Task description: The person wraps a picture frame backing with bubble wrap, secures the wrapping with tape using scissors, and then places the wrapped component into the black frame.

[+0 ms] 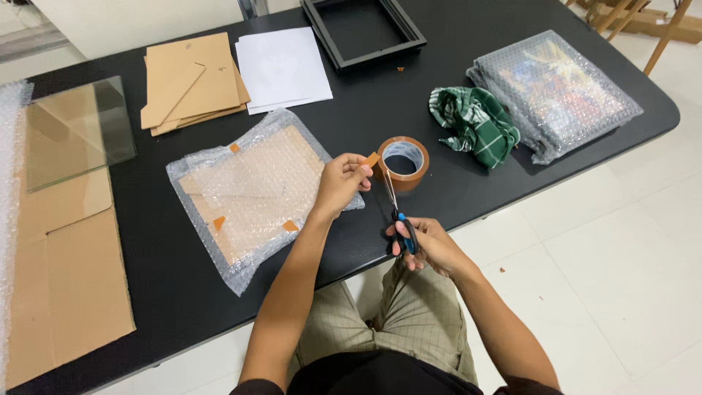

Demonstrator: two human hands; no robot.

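Note:
My left hand (341, 183) pinches the free end of a strip of brown tape (373, 159) pulled off a roll of brown packing tape (404, 162) that lies flat on the black table (409, 88). My right hand (424, 241) grips blue-handled scissors (397, 212), blades pointing up at the tape strip between hand and roll. Just left of my left hand lies a bubble-wrapped flat brown board (252, 192) with small tape pieces on its corners.
A green checked cloth (475, 124) and a bubble-wrapped colourful picture (556, 91) lie at the right. A black frame (363, 29), white paper (281, 67) and brown boards (194, 82) sit at the back. A glass pane (77, 132) rests on cardboard (66, 292) at the left.

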